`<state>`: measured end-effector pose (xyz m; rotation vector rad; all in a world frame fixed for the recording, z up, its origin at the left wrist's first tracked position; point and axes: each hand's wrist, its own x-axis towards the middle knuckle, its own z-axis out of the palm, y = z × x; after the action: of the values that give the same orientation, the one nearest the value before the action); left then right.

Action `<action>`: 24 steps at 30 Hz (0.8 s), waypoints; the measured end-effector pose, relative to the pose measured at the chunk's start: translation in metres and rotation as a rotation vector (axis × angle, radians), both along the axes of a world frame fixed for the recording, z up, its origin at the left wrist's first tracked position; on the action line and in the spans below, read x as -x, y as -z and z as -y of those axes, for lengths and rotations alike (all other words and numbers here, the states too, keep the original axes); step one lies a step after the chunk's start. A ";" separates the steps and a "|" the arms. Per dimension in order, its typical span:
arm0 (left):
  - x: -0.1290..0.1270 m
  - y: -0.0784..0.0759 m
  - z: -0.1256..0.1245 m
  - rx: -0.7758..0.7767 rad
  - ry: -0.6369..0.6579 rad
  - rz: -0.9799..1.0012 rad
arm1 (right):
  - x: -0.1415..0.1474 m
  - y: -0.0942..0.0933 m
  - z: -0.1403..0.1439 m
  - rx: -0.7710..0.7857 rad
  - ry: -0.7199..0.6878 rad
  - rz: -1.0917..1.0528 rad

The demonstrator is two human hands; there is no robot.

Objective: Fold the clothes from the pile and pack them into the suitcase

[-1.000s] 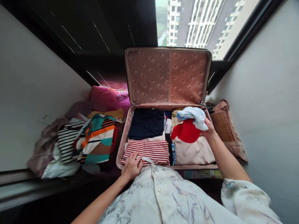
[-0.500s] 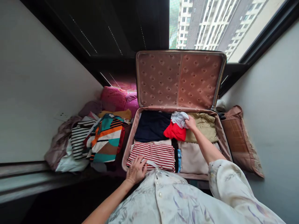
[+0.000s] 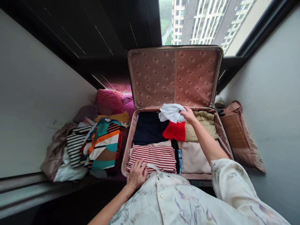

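A pale, bunched piece of cloth (image 3: 172,113) is pinched in my right hand (image 3: 188,115), raised over the back middle of an open suitcase (image 3: 127,150). Below it lie a red garment (image 3: 174,131), a folded navy garment (image 3: 150,128) and a khaki one (image 3: 206,124). My left hand (image 3: 137,173) rests with fingers stretched out on the front left edge of the suitcase, touching a folded red-and-white striped garment (image 3: 154,156). To the right of the stripes lies a folded beige garment (image 3: 195,159), with a thin blue item (image 3: 180,161) beside it.
The suitcase lid (image 3: 175,78) stands upright against the window. On the left are heaped clothes, among them a multicoloured garment (image 3: 105,143) and a black-and-white striped one (image 3: 78,145), with pink bedding (image 3: 109,101) behind. A brown cushion (image 3: 241,137) leans at the right wall.
My right hand has lifted the pale cloth up and to the left, off the red garment, and it hangs more spread out. My left hand stays at the suitcase edge. The view has shifted slightly.
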<state>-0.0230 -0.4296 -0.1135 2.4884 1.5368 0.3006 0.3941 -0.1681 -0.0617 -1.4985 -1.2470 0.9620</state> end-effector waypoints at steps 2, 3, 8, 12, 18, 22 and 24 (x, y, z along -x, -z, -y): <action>0.000 -0.001 0.000 0.008 -0.003 0.002 | 0.002 0.014 0.010 0.057 0.105 0.283; -0.001 -0.001 0.000 0.010 -0.005 0.000 | 0.007 0.021 0.017 0.068 0.150 0.428; 0.001 0.001 0.001 0.001 -0.012 -0.012 | 0.060 0.040 0.047 0.016 0.010 0.924; 0.002 0.000 0.001 -0.010 0.005 -0.019 | 0.084 0.054 0.048 0.091 -0.178 1.035; 0.002 -0.001 0.000 -0.055 0.020 -0.057 | 0.073 0.079 0.038 0.284 -0.266 1.013; 0.006 0.008 0.000 -0.099 0.021 -0.030 | 0.069 0.067 0.038 0.285 -0.337 0.925; 0.008 0.013 0.000 -0.125 0.027 -0.014 | 0.056 0.057 0.046 0.234 -0.308 0.889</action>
<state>-0.0307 -0.4297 -0.1266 2.6088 1.5334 0.3870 0.3376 -0.2138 -0.1182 -2.0625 -2.0913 0.6375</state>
